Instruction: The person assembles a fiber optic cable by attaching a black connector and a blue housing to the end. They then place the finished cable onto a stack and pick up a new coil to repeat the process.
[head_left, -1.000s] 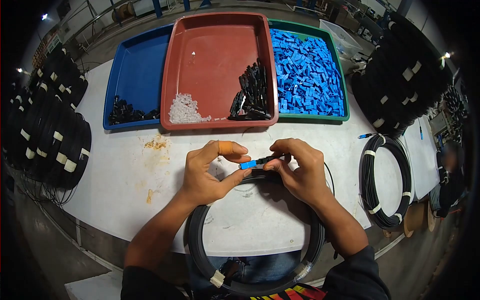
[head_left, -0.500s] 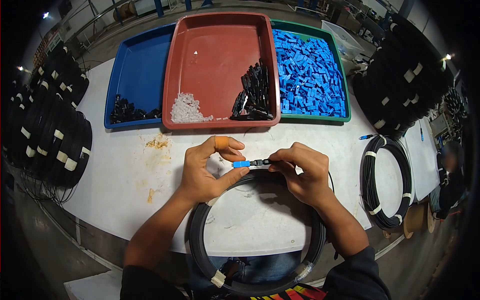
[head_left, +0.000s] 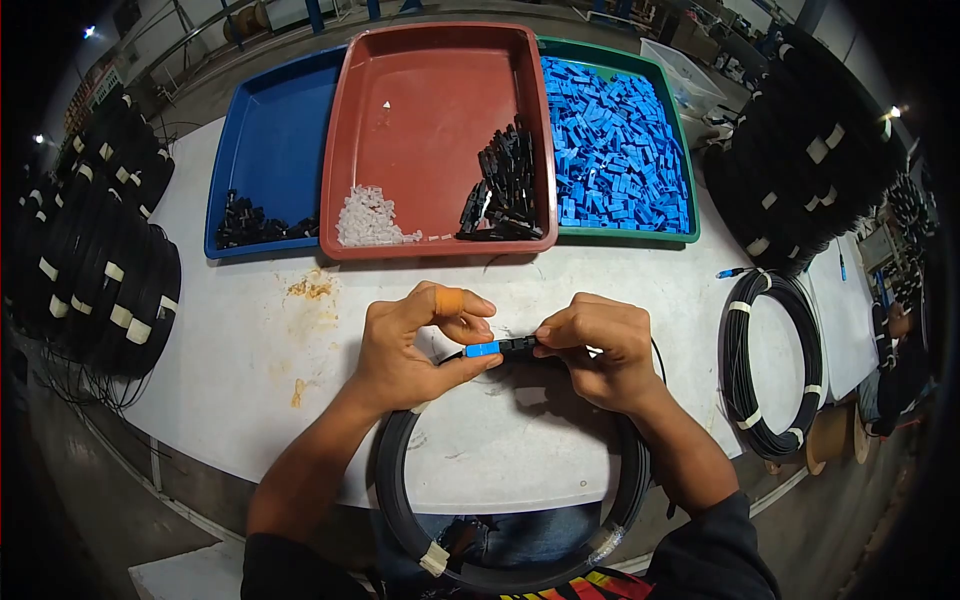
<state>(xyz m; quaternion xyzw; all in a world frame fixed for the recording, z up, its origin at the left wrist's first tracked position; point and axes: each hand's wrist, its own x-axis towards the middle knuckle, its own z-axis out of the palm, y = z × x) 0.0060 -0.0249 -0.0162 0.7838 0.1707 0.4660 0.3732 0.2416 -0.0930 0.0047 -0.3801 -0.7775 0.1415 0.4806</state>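
Between the thumb and fingers of my left hand point(head_left: 405, 345) is the blue housing point(head_left: 482, 349) of a small fiber-optic cable connector. Its black body point(head_left: 516, 344) extends to the right, where the thumb and fingertips of my right hand point(head_left: 605, 350) pinch its end. Both hands are closed on this one connector, in line with each other. An orange wrap covers part of my left index finger. Beneath the hands lies a coil of black cable point(head_left: 393, 470), overhanging the table's front edge and bound with pale tape. My right fingers hide where the cable enters the connector.
A red tray point(head_left: 430, 110) holds clear small pieces and black connector parts. Beside it are a blue tray point(head_left: 285, 130) with black parts and a green tray point(head_left: 625, 238) full of blue housings. Cable coils are stacked left point(head_left: 90, 270) and right point(head_left: 800, 150); another coil point(head_left: 740, 370) lies right.
Both hands and the connector have shifted slightly down toward me. The connector's black body looks turned a little, and my right fingers remain pinched at its end.
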